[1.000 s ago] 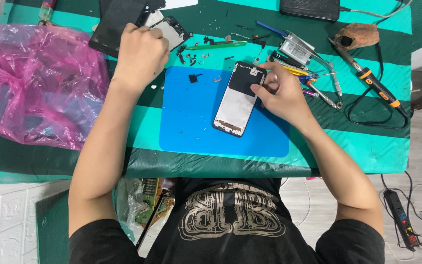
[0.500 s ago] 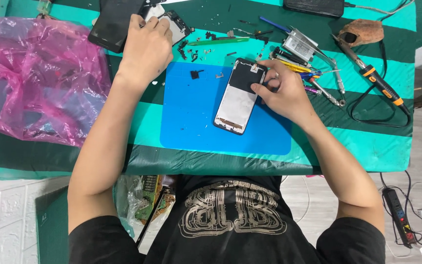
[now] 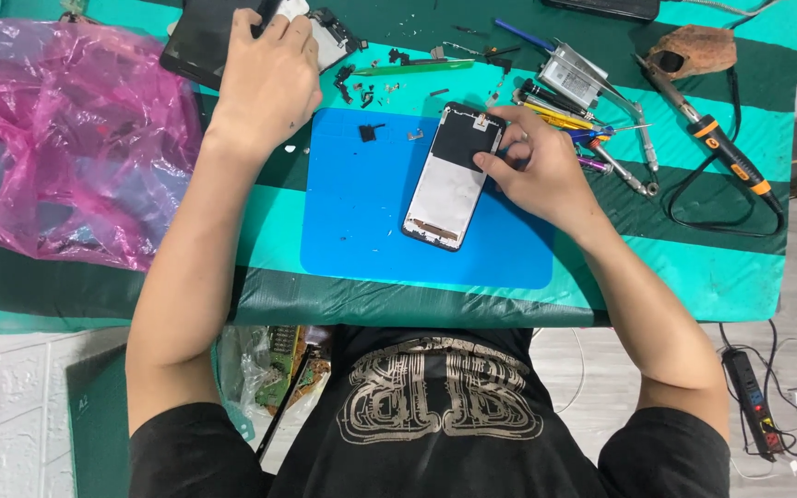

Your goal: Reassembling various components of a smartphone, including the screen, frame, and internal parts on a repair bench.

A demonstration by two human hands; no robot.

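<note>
Two hands busy in the head view. The right hand (image 3: 541,171) has its fingers pinched on the top edge of the opened phone frame with pale inner back and black upper section (image 3: 449,175), which lies flat on the blue rubbery work mat (image 3: 362,231) on the green-striped bench (image 3: 694,267). That frame looks thin, light and fragile, so I'd hold it by the side rails. The left hand (image 3: 265,78) is curled around a dark flat phone panel (image 3: 200,41), grip hidden under the palm. Tiny screws near the mat's top are hard to make out. Orange-handled soldering iron (image 3: 721,148) sits right.
</note>
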